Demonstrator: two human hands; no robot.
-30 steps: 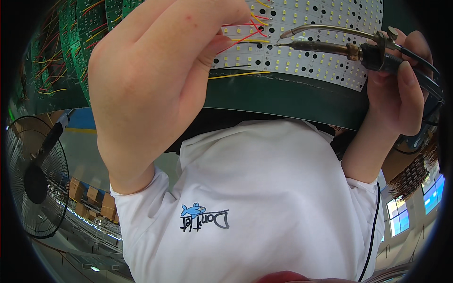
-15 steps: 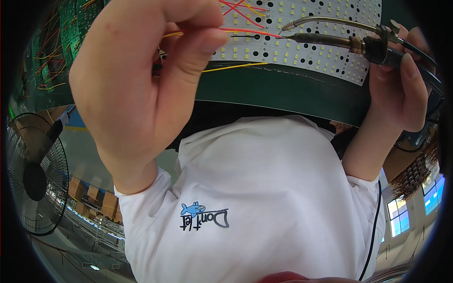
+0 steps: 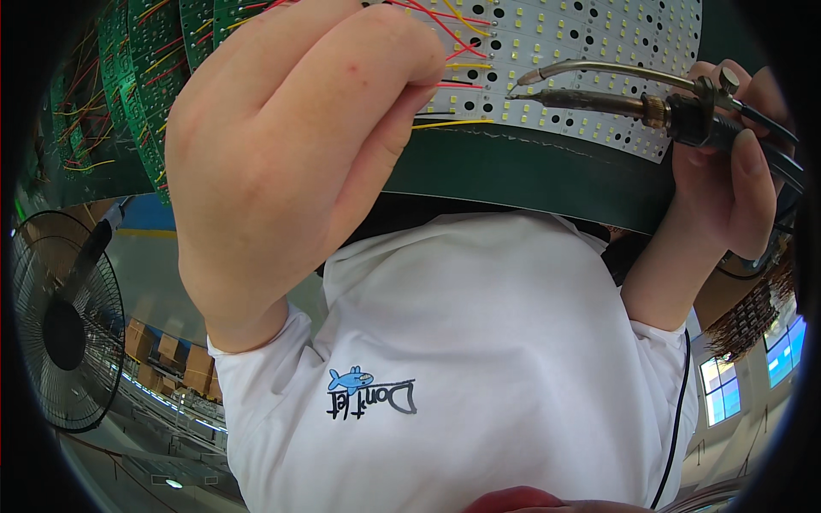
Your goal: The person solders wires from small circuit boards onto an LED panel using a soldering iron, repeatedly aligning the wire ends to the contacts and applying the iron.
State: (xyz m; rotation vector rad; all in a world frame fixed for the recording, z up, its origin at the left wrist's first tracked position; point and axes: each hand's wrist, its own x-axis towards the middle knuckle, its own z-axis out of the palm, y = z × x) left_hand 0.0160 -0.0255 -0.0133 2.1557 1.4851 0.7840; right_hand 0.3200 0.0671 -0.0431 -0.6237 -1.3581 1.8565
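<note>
- Left hand (image 3: 291, 162): closed in a loose fist, thumb pressed toward the curled fingers, pinching thin insulated wires in red, yellow and black (image 3: 449, 73) at the point where they meet the board; it fills the upper left of the view.
- White perforated circuit panel studded with small square LED chips (image 3: 590, 43): lies along the top of the view on a dark green backing edge (image 3: 530, 175); the wires run across its left part.
- Right hand (image 3: 727, 188): fingers wrapped tight round the black handle of a soldering iron with a brown metal barrel (image 3: 599, 101) and a curved steel feed tube above it (tube and barrel run side by side, pointing left).
- Iron tip: resting at the panel surface, just beside the ends of the wires, near the left hand's thumb.
- Stack of green circuit boards with coloured leads (image 3: 128, 77): upper left, behind the left hand.
- White short-sleeved shirt with a small blue printed emblem (image 3: 479, 368): centre.
- Black pedestal fan (image 3: 60, 333): far left.
</note>
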